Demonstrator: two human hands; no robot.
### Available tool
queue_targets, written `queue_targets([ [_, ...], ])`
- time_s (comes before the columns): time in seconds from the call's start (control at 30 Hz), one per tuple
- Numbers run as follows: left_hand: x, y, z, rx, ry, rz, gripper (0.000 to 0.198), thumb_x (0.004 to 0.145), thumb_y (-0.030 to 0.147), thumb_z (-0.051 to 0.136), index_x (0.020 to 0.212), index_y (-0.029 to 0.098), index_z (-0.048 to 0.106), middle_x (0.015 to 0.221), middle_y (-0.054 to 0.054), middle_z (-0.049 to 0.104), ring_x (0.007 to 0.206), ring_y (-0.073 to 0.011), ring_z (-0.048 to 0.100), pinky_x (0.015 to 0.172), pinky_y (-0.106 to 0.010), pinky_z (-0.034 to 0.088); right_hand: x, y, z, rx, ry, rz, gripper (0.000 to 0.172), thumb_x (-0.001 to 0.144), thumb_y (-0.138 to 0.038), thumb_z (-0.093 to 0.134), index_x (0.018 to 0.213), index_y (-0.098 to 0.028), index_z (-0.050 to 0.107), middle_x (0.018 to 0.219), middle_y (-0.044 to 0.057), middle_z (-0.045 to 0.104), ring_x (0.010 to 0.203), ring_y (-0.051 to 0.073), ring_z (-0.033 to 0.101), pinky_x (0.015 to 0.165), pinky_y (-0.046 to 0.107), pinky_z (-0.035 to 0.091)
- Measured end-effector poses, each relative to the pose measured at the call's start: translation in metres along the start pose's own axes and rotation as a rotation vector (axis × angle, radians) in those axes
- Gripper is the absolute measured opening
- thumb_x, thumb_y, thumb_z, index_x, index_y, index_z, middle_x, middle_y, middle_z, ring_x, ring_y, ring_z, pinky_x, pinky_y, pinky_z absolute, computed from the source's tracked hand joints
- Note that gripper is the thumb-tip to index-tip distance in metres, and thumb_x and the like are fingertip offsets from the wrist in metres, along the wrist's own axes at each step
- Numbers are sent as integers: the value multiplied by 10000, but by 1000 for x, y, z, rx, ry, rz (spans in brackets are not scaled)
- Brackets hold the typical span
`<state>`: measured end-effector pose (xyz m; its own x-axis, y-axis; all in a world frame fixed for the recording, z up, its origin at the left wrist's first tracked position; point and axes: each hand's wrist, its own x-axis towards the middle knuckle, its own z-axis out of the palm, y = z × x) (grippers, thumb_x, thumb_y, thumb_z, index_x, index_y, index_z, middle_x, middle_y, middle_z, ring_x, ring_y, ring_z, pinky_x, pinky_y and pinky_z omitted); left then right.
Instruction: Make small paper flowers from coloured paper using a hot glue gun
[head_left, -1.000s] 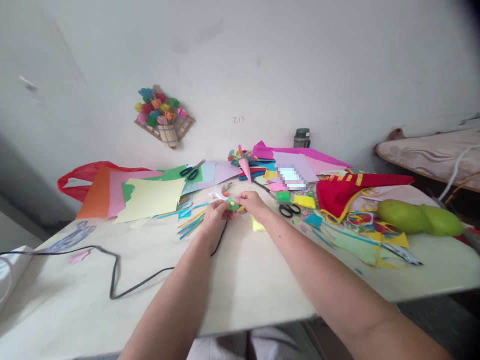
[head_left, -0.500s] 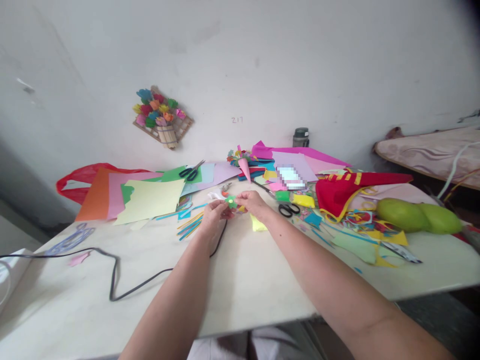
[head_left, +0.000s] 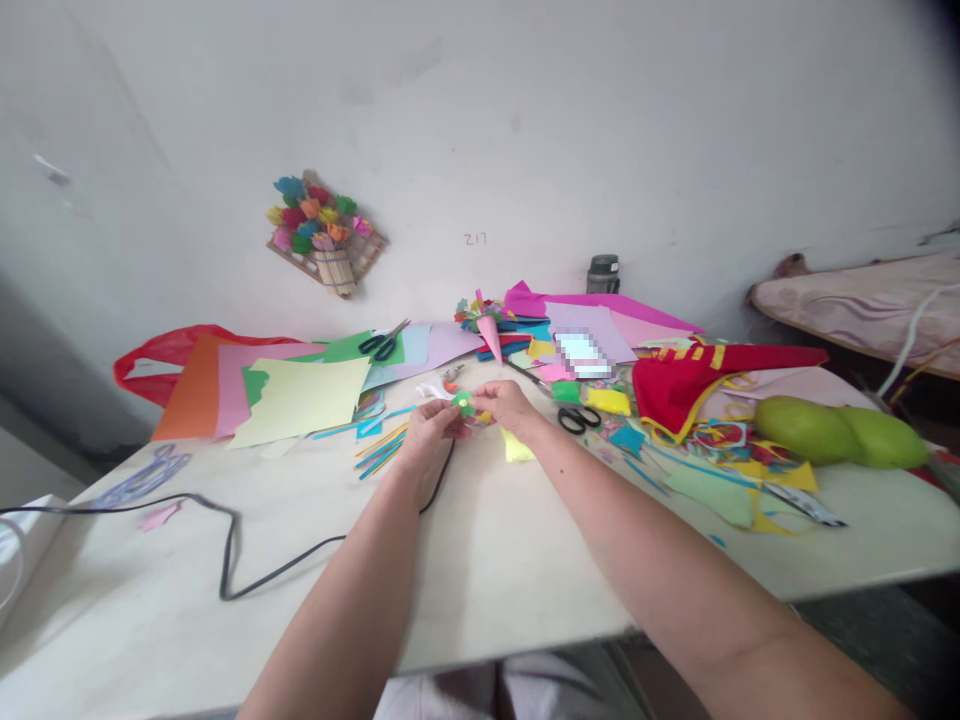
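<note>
A small green paper flower [head_left: 463, 403] with a pale yellow centre is held up over the table, between my two hands. My left hand [head_left: 433, 424] pinches its left side. On the flower's right edge, my right hand [head_left: 501, 402] has its thumb and fingertips closed. Blue and yellow paper strips [head_left: 381, 452] lie just left of my left hand. Under my right wrist is a bright yellow piece [head_left: 517, 448], partly covered. Behind the hands lie a white scrap [head_left: 430, 387] and a small orange-tipped item that I cannot make out.
Coloured paper sheets [head_left: 300, 400] and dark scissors [head_left: 384, 344] lie back left; black-handled scissors [head_left: 578, 419] lie right of my hands. A black cable [head_left: 285, 578] crosses the left side. Rightward are a red cloth [head_left: 675, 388], green fruit [head_left: 806, 430] and a cutter knife [head_left: 806, 504]. A paper bouquet [head_left: 487, 330] lies behind.
Almost nothing differs. Both hands keep their pinch on the green flower, which has turned or shifted very slightly.
</note>
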<state>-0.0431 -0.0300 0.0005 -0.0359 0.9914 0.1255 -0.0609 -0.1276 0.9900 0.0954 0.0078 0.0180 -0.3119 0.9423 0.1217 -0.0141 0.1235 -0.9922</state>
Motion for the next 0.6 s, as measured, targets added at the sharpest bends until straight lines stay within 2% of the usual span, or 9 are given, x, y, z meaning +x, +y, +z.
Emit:
queue_targets([
  [0.33, -1, 1, 0, -35, 3, 21, 198, 643, 324, 606, 667, 134, 556, 648, -63, 647, 527, -141, 594, 559, -269, 465, 1, 2, -1, 22, -53, 6, 60, 610, -133, 563, 649, -127, 609, 550, 11, 591, 521, 97, 544, 410, 166, 336],
  [0.6, -1, 0, 0, -29, -8, 13, 207, 646, 335, 611, 675, 135, 565, 656, -62, 651, 548, -147, 605, 573, -270, 467, 1, 3, -1, 68, -59, 33, 81, 597, -121, 563, 669, -133, 599, 547, 0, 585, 485, 78, 516, 398, 163, 297],
])
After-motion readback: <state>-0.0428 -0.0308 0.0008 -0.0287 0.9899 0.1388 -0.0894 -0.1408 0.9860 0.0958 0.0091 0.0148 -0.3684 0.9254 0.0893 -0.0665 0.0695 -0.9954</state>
